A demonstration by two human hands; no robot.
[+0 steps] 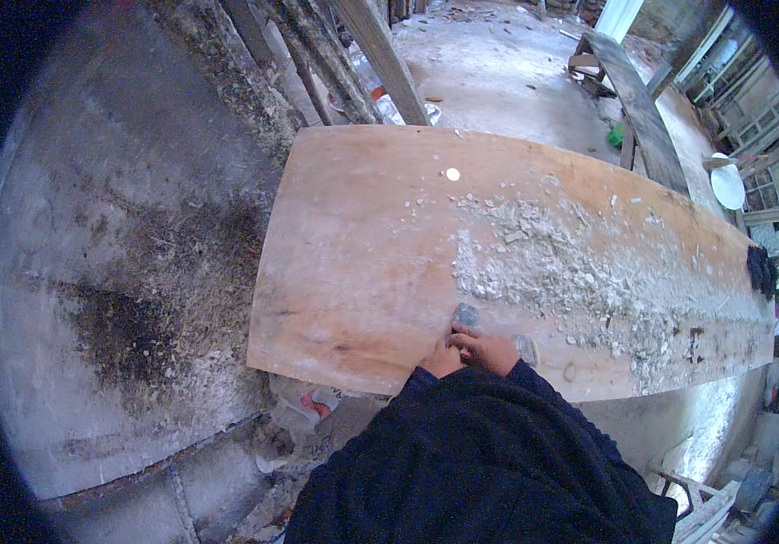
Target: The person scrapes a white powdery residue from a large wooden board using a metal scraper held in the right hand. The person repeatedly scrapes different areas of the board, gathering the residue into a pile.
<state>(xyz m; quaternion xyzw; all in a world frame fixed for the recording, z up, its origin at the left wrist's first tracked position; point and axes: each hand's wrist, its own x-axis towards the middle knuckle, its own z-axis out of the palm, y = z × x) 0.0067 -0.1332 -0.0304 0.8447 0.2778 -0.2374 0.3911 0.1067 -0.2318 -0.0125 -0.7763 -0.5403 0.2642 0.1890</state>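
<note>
- The landmark is the wooden table (353, 245), a broad board running left to right in front of the person.
- At the table's near edge the left hand (444, 361) and right hand (491, 352) meet, fingers bent inward and narrow rather than spread; whether either is gripping something, I cannot tell.
- A small grey block-like piece (466, 315) lies just beyond the fingertips, over the table's near part; it seems to touch the fingers.
- A pale blocky object (525, 349) sits just beside the right hand, near the same table edge.
- White broken chips and powder (543, 258) cover much of the table from its middle toward its right end.
- As a judgement, the work looks partway along: the table's left part carries only a thin pale film, while the loose heap on the right remains. What is finished at the fingers cannot be made out.
- A small white disc (453, 174) lies toward the table's far edge; a dark bundle (761, 272) is at its right end.
- Beyond the table stands a long wooden bench (648, 113).
- No brand, label or writing is legible on or around the table.
</note>
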